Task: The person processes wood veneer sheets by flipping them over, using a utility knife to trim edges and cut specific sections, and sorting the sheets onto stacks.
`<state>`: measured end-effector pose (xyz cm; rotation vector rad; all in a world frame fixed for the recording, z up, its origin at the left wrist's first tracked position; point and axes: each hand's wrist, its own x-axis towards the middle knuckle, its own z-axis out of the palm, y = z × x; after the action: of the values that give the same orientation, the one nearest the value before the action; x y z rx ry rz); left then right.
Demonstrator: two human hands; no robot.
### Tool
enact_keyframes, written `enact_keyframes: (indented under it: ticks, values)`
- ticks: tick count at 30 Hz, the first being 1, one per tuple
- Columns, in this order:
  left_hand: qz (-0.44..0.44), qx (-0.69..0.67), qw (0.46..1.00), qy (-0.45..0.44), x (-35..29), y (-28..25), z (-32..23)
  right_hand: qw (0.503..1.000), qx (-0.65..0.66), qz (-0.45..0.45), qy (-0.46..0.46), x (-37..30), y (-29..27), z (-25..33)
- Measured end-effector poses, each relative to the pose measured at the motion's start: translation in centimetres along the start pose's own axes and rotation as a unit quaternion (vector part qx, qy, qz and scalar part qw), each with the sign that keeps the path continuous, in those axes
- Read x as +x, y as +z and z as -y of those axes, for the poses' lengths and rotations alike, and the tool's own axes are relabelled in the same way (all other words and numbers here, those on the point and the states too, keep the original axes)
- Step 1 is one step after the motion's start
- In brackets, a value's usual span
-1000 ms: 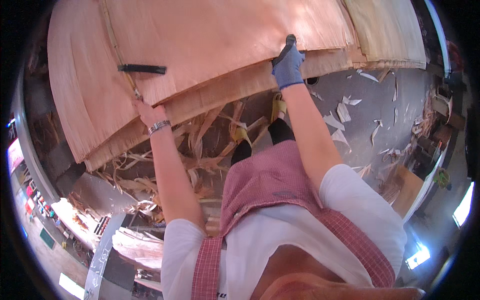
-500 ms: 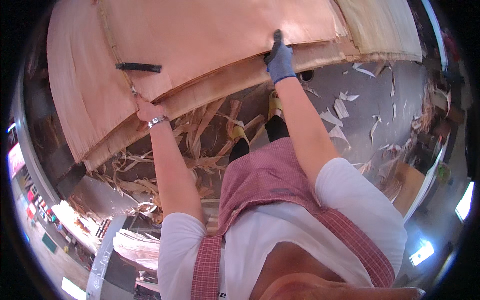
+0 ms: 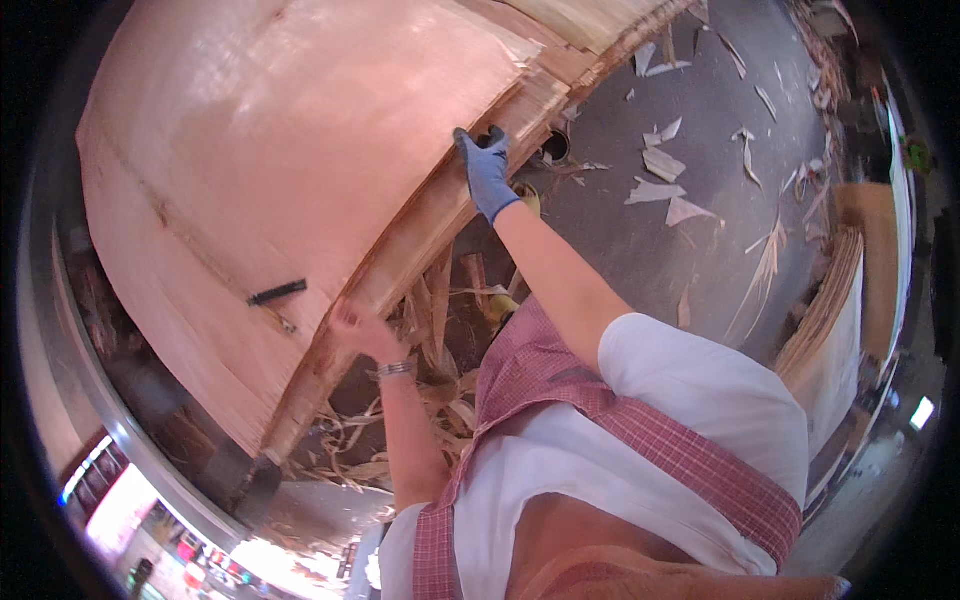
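A broad pinkish wood veneer sheet (image 3: 260,150) lies on top of a stack, whose lower layers (image 3: 415,235) show along the near edge. My right hand (image 3: 487,170), in a blue glove with dark fingertips, grips the top sheet's edge, with one fingertip on its upper face. At the same edge, lower left, is my bare left hand (image 3: 368,335), with a metal-banded watch (image 3: 395,368) at the wrist. Its fingers are blurred by motion, so their hold is unclear. A short black bar-shaped tool (image 3: 277,292) rests on the sheet near a darker seam line, left of that hand.
Veneer scraps (image 3: 660,165) litter the grey floor (image 3: 620,240) at right. Tangled strips (image 3: 440,300) lie under the stack's edge by my feet. Upright-leaning sheets (image 3: 830,330) stand at the far right. A paler sheet (image 3: 590,15) lies at the top.
The view has turned, so the stack's edge now runs diagonally. My left hand has left the seam's end and sits farther right along the edge. My right hand stays at the edge.
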<state>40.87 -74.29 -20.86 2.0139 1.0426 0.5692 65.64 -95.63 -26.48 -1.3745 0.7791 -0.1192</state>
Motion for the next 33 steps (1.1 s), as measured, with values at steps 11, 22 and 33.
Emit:
enact_keyframes:
  ticks: [11,22,33]
  values:
    - [0.26,0.308,0.787,0.467,1.6,22.1,-17.7,0.981,-0.043,0.081,0.169,1.3,0.5,8.4]
    - [0.356,0.271,0.845,0.294,3.4,25.6,-21.5,0.995,-0.005,0.015,0.101,7.0,-2.4,1.8]
    - [0.429,0.134,0.86,0.243,7.2,24.7,-22.9,0.971,-0.051,0.166,0.164,10.4,-1.2,1.6]
